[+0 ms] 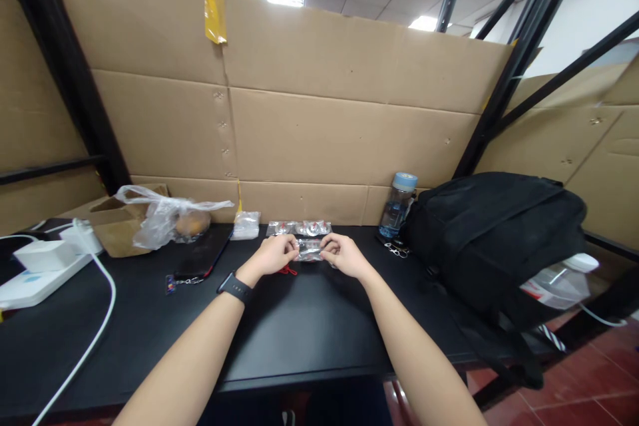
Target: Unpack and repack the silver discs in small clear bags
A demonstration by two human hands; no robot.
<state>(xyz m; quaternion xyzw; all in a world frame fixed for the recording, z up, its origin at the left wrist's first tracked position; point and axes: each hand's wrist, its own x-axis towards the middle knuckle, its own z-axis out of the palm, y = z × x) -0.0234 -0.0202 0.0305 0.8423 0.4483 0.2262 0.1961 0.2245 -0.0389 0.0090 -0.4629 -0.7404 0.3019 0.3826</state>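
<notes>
Between my two hands is a small clear plastic bag (pixel 309 250), pinched at its left end by my left hand (pixel 274 255) and at its right end by my right hand (pixel 345 255). What lies inside the bag is too small to make out. A red cord (pixel 288 270) shows on the table just below my left fingers. Behind my hands, several clear packets with red and silvery contents (pixel 299 227) lie in a row. To their left sits a stack of clear plastic bags (pixel 246 225).
On the black table (pixel 309 339), a paper bag (pixel 122 229), a plastic bag with round fruit (pixel 192 223), a dark pouch (pixel 204 254) and a white power strip (pixel 47 273) stand left. A water bottle (pixel 397 206) and black backpack (pixel 499 233) are right. Cardboard (pixel 324 140) walls the back.
</notes>
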